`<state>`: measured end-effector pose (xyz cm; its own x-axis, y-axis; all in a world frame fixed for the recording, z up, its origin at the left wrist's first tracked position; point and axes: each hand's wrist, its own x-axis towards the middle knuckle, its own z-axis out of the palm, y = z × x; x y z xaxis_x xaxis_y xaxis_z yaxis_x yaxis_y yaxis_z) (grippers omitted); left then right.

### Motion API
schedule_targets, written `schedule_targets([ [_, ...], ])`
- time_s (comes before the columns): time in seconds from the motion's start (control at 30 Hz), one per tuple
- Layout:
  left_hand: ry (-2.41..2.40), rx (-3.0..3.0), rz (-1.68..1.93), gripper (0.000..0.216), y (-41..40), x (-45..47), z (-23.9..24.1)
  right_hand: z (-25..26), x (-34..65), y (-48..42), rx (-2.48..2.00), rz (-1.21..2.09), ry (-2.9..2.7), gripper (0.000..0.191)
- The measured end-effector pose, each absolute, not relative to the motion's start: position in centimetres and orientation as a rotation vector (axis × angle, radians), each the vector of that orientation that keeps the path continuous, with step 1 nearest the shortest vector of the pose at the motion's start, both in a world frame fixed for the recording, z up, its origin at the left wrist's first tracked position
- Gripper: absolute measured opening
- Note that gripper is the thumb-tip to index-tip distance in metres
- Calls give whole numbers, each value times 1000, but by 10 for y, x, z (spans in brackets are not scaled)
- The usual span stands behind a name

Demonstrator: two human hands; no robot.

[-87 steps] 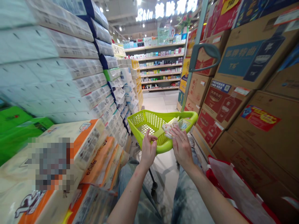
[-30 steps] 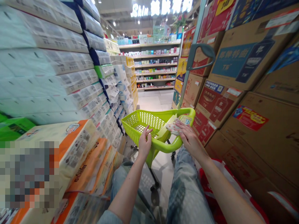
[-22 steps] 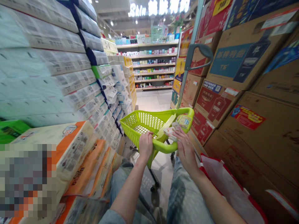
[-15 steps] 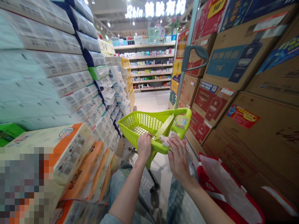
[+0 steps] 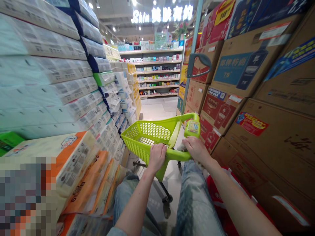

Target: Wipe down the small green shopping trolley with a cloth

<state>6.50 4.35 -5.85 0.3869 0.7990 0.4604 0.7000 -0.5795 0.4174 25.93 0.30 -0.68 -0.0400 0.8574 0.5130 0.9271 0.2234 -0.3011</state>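
A lime-green shopping cart (image 5: pixel 163 169) with a perforated basket stands in front of me on dark casters. My left hand (image 5: pixel 157 157) is closed around the near bar of its handle. On the handle's right-hand corner, my right hand (image 5: pixel 197 150) has its fingers curled over a whitish cloth (image 5: pixel 182 147), pressed against the green plastic. Most of the cloth is hidden under that hand. Just beyond it is a green panel with a label (image 5: pixel 192 127), set in the handle frame.
Plastic-wrapped tissue packs (image 5: pixel 71 68) rise on the left, with orange-and-cream packs (image 5: pixel 81 183) nearer me. Cardboard cartons (image 5: pixel 265 157) line the right, a red bag (image 5: pixel 216 193) at their foot. A pole with a grey handle (image 5: pixel 190 65) stands ahead, before stocked shelves (image 5: pixel 157 70).
My right hand has slid with the cloth along the handle, rightward and farther from me, to its corner. The cart has swung slightly; my left hand keeps its grip.
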Motion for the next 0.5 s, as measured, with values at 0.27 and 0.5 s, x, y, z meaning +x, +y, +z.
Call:
schedule_targets([
  [0.27, 1504, 2569, 914, 36, 36, 89, -57, -39, 247, -25, -1440, -489, -1644, 27],
  [0.5, 1416, 2595, 854, 41, 45, 87, -55, -52, 245, -32, -1400, -634, -1689, 24],
])
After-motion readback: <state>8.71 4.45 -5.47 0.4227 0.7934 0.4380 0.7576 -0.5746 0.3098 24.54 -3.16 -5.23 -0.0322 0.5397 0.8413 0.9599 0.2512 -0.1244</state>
